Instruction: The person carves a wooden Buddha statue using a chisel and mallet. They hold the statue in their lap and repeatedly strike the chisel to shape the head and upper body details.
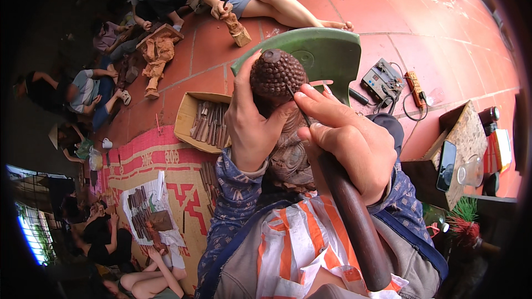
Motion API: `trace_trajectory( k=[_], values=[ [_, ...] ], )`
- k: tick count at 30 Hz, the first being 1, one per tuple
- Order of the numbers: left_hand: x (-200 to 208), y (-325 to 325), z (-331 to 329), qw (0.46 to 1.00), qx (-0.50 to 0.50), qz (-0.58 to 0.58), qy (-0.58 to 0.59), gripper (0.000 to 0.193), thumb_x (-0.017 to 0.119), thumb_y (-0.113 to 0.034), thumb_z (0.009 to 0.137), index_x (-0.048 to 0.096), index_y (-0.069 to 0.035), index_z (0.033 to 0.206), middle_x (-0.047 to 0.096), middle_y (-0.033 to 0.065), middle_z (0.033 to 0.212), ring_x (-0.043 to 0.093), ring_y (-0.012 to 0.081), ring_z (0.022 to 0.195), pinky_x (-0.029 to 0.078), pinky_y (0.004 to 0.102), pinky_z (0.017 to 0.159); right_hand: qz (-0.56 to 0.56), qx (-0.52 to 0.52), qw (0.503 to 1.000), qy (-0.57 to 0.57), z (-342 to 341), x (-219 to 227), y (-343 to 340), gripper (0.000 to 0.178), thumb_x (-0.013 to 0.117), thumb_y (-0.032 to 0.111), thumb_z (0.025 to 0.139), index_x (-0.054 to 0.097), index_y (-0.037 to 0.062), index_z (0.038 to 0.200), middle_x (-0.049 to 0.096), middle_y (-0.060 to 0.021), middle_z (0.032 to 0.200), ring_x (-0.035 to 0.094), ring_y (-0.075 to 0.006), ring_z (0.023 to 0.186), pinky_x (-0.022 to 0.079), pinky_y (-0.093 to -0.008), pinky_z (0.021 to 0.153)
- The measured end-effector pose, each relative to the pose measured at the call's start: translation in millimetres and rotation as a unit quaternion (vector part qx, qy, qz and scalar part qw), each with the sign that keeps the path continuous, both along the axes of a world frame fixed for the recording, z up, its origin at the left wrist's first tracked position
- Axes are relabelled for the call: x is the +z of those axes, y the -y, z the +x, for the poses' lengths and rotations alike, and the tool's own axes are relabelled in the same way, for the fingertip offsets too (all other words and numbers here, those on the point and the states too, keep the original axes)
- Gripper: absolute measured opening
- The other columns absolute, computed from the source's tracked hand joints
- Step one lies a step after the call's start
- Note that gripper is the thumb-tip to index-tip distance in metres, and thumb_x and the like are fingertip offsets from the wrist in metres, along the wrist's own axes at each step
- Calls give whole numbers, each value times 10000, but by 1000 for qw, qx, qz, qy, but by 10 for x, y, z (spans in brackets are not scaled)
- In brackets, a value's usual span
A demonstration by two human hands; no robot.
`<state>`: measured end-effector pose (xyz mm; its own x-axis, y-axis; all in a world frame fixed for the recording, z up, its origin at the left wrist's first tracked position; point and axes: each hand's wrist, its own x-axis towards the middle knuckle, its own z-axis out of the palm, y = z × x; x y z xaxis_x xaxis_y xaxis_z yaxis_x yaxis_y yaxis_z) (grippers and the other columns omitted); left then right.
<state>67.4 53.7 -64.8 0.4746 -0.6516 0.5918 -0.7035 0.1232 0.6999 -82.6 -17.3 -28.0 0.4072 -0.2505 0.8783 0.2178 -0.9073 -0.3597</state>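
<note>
A dark brown carved wooden statue point(278, 72) stands upright against my lap, its head covered in rows of small round knobs. My left hand point(248, 119) is wrapped round the left side of that head, with the thumb across its front. In my right hand point(354, 141) is a carving chisel point(354, 221) with a long, thick dark wooden handle, which slants down toward my lap. The thin metal blade runs up under my fingers, and its tip meets the knobs on the right of the head. My right fingertips rest close to the head. The statue's lower part is partly hidden by my hands.
A green plastic chair point(327, 50) stands just beyond the statue. Left lies a cardboard box point(191, 111) of chisels on a patterned mat point(188, 188). Right are a control box point(383, 81), a power strip point(414, 88) and a wooden box point(460, 149). Several people sit around with carvings.
</note>
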Motion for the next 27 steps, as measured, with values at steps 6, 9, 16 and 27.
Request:
trace_trajectory(
  k=[6,9,16,27],
  values=[
    [37,-11,-23,999,12,2,35,791,816,-165,724,394,-46,1382,591,208,1200,629,363,1061,519,409,853,-20,-30,999,13,44,-43,-67,195,721,49,698,587,-62,785,660,-285,946,686,-401,936,581,-487,769],
    [-50,40,25,999,-11,-39,28,783,817,-179,726,402,-43,1376,593,208,1199,632,364,1052,521,407,846,-5,4,1000,23,26,-92,-7,173,731,14,722,582,-60,771,652,-312,964,677,-411,959,571,-494,795],
    [-3,26,8,1000,-10,-22,18,788,824,-193,721,406,-42,1372,589,208,1204,617,363,1083,509,410,876,83,257,955,124,125,-430,193,181,613,-5,884,457,-3,976,651,-323,999,638,-472,994,498,-581,884],
    [-67,10,64,999,-13,-29,26,840,833,-293,713,392,-43,1382,577,208,1225,605,362,1104,504,408,890,55,122,989,63,-18,-270,131,253,737,-33,765,532,-13,911,645,-297,1057,639,-439,1036,517,-535,892]
  ],
)
